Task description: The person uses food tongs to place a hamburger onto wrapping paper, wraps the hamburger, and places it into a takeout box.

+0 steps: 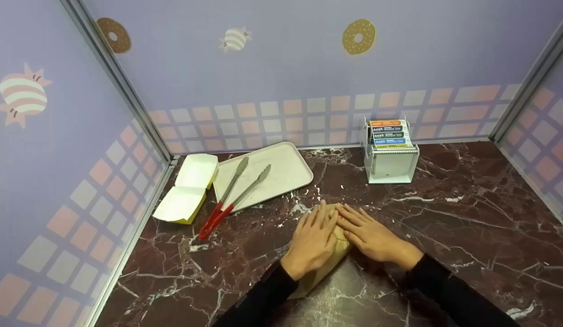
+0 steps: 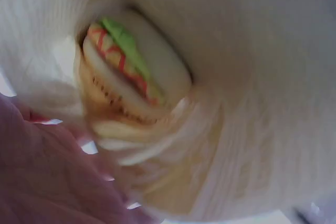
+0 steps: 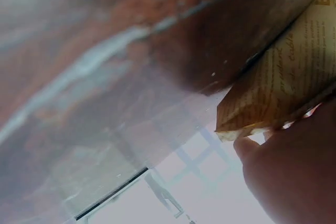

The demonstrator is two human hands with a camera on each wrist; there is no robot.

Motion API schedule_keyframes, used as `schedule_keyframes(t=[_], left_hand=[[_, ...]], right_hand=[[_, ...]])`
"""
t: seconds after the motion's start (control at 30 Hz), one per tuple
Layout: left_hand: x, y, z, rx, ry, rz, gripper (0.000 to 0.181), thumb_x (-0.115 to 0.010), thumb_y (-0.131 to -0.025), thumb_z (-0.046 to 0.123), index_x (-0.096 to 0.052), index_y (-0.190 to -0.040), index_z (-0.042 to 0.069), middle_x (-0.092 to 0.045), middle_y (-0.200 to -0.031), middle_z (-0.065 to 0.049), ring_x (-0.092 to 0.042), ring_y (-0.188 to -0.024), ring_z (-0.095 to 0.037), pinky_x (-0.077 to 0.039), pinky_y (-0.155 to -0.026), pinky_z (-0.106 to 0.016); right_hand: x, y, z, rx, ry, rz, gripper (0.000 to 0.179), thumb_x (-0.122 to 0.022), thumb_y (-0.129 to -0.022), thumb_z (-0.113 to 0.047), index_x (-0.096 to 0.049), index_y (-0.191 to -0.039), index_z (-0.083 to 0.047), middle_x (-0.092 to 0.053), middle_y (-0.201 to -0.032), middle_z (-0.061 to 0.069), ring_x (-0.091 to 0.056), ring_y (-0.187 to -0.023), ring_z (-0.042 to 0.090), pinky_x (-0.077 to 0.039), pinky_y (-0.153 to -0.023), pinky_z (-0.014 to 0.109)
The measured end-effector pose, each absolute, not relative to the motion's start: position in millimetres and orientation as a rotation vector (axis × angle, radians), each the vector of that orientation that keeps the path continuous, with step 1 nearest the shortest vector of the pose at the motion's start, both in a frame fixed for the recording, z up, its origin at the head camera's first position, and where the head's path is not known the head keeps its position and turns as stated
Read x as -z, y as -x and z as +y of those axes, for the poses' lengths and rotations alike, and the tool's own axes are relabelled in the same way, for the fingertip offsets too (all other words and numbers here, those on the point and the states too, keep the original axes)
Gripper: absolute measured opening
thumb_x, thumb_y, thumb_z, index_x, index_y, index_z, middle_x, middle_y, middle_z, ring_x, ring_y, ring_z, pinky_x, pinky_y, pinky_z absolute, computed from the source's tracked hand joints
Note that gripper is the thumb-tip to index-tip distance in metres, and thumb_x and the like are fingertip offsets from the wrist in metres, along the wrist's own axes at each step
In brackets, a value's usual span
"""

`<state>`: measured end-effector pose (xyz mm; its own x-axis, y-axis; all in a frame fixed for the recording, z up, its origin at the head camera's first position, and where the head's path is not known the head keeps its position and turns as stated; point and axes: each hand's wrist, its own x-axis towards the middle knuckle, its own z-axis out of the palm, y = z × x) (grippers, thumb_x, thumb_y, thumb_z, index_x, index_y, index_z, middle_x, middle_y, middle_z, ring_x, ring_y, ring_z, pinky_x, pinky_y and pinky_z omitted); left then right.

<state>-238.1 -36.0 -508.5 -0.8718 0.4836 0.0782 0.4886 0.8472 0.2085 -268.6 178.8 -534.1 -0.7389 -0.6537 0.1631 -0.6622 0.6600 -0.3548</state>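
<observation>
A brown printed wrapping paper (image 1: 324,272), folded into a long tube, lies on the dark marble table. My left hand (image 1: 311,245) rests along its left and top side with fingers nearly straight. From the right, my right hand (image 1: 372,236) presses the far end with extended fingers, its fingertips close to the left hand's. The left wrist view looks into the paper's open near end, where a hot dog (image 2: 131,66) in a bun with green leaf and red sauce lies inside. In the right wrist view the far end of the paper (image 3: 278,82) is folded to a corner beside the right hand.
A white tray (image 1: 288,170) stands at the back left, with red-handled tongs (image 1: 231,200) lying across it. Left of it is an open yellow box (image 1: 186,193), white inside. A white dispenser (image 1: 392,165) with coloured labels stands at the back right, near the patterned wall.
</observation>
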Motion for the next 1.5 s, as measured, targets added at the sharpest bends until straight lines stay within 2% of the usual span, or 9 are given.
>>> schedule_keyframes(t=[0.2,0.4,0.63,0.8,1.0,1.07,1.17,1.27,1.5], left_hand=[[507.3,220.0,-42.1,-0.035,0.937,-2.905,0.051,-0.032,-0.111,0.033,-0.04,-0.158,0.015,-0.035,-0.167,-0.003,-0.032,-0.155,-0.018,-0.026,-0.129,-0.042],[509.9,214.3,-42.0,-0.125,1.017,-2.894,0.052,-0.031,-0.112,0.034,-0.039,-0.159,0.013,-0.038,-0.165,-0.004,-0.035,-0.154,-0.019,-0.028,-0.128,-0.038],[510.6,217.8,-45.4,-0.159,1.073,-2.881,0.05,-0.03,-0.112,0.032,-0.045,-0.156,0.013,-0.042,-0.163,-0.003,-0.039,-0.152,-0.017,-0.03,-0.127,-0.036],[504.6,227.9,-53.3,0.064,1.194,-2.902,0.047,-0.034,-0.112,0.029,-0.046,-0.154,0.012,-0.044,-0.161,-0.003,-0.04,-0.151,-0.017,-0.03,-0.127,-0.036],[494.0,248.9,-81.9,0.501,1.383,-2.946,0.042,-0.045,-0.108,0.016,-0.055,-0.149,0.017,-0.048,-0.158,0.004,-0.037,-0.153,-0.024,-0.028,-0.128,-0.047],[492.8,255.6,-93.1,0.617,1.43,-2.947,0.049,-0.049,-0.102,0.002,-0.057,-0.148,0.019,-0.05,-0.157,0.005,-0.038,-0.153,-0.025,-0.028,-0.128,-0.049],[495.7,262.5,-108.6,0.681,1.488,-2.95,0.077,-0.054,-0.087,-0.018,-0.051,-0.153,0.022,-0.045,-0.161,0.004,-0.039,-0.152,-0.024,-0.034,-0.125,-0.045],[504.4,267.4,-118.1,0.641,1.554,-2.902,0.092,-0.06,-0.079,-0.023,-0.044,-0.157,0.022,-0.037,-0.166,0.001,-0.04,-0.151,-0.025,-0.039,-0.121,-0.041],[521.4,280.3,-119.4,0.61,1.668,-2.679,0.067,-0.063,-0.093,-0.008,-0.049,-0.154,0.018,-0.04,-0.164,-0.001,-0.042,-0.15,-0.021,-0.037,-0.123,-0.045]], right_hand=[[530.4,268.0,177.3,-0.665,-1.174,-2.803,0.051,-0.04,-0.111,-0.021,-0.037,-0.158,-0.002,-0.028,-0.168,0.02,-0.025,-0.155,0.044,-0.004,-0.128,0.049],[526.2,271.7,172.4,-0.694,-1.124,-2.875,0.051,-0.038,-0.111,-0.02,-0.036,-0.158,0.001,-0.03,-0.167,0.022,-0.026,-0.155,0.043,-0.016,-0.126,0.064],[528.6,279.7,155.5,-0.62,-1.002,-2.926,0.052,-0.036,-0.112,-0.025,-0.037,-0.158,0.001,-0.035,-0.165,0.023,-0.032,-0.153,0.044,-0.025,-0.126,0.061],[531.3,278.6,155.6,-0.635,-0.953,-2.918,0.051,-0.037,-0.112,-0.025,-0.038,-0.158,-0.002,-0.035,-0.165,0.021,-0.033,-0.152,0.044,-0.028,-0.124,0.061],[533.3,278.6,153.5,-0.525,-1.029,-2.851,0.052,-0.04,-0.111,-0.023,-0.04,-0.156,0.002,-0.039,-0.162,0.024,-0.037,-0.15,0.046,-0.032,-0.123,0.061],[533.7,278.6,151.7,-0.486,-1.033,-2.838,0.052,-0.041,-0.11,-0.022,-0.041,-0.155,0.003,-0.04,-0.161,0.025,-0.038,-0.149,0.045,-0.032,-0.123,0.059],[534.9,278.2,149.3,-0.449,-1.025,-2.832,0.052,-0.042,-0.11,-0.023,-0.041,-0.156,0.002,-0.04,-0.161,0.025,-0.037,-0.15,0.044,-0.031,-0.124,0.058],[534.9,277.0,148.3,-0.438,-1.025,-2.819,0.052,-0.042,-0.11,-0.023,-0.04,-0.157,0.0,-0.039,-0.162,0.025,-0.037,-0.151,0.043,-0.03,-0.124,0.059],[535.6,275.9,149.4,-0.472,-1.028,-2.777,0.051,-0.043,-0.109,-0.022,-0.041,-0.158,-0.009,-0.035,-0.165,0.022,-0.033,-0.153,0.041,-0.03,-0.124,0.06]])
